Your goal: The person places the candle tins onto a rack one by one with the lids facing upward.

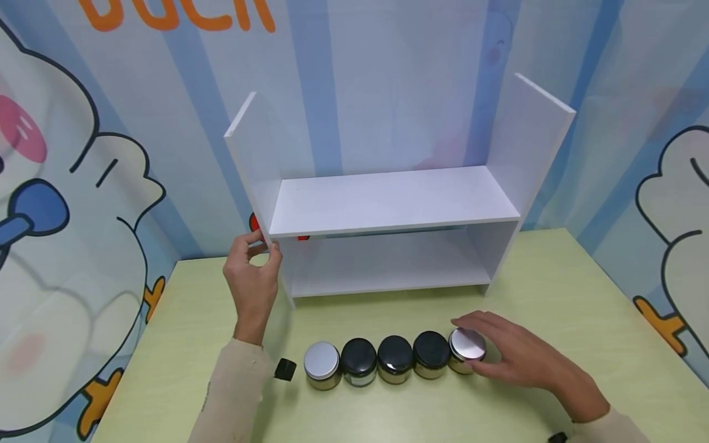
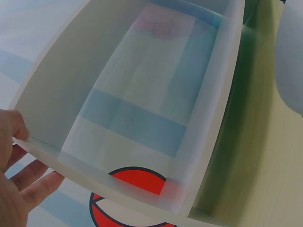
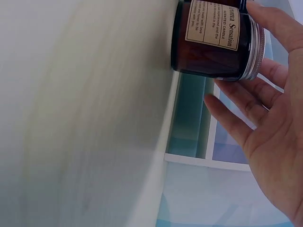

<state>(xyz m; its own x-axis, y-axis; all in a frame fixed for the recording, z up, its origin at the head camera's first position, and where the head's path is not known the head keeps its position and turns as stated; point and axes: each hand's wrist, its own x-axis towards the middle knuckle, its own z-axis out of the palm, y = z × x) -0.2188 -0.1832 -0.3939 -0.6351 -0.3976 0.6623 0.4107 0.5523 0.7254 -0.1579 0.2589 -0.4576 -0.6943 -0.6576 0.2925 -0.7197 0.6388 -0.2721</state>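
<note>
My left hand pinches the left side panel of a white two-tier shelf, near the middle board. In the left wrist view the thumb lies on one side of that panel's edge and the fingers on the other. At the right end of a row of jars, my right hand holds a candle jar with a silver lid, thumb in front and fingers behind. Up close, this jar is dark amber glass with a paper label reading "scented candle".
To the left of the held jar stand black-lidded jars in a row, then a silver-lidded jar at the left end. All are on a pale green table. A printed cartoon backdrop rises behind the shelf.
</note>
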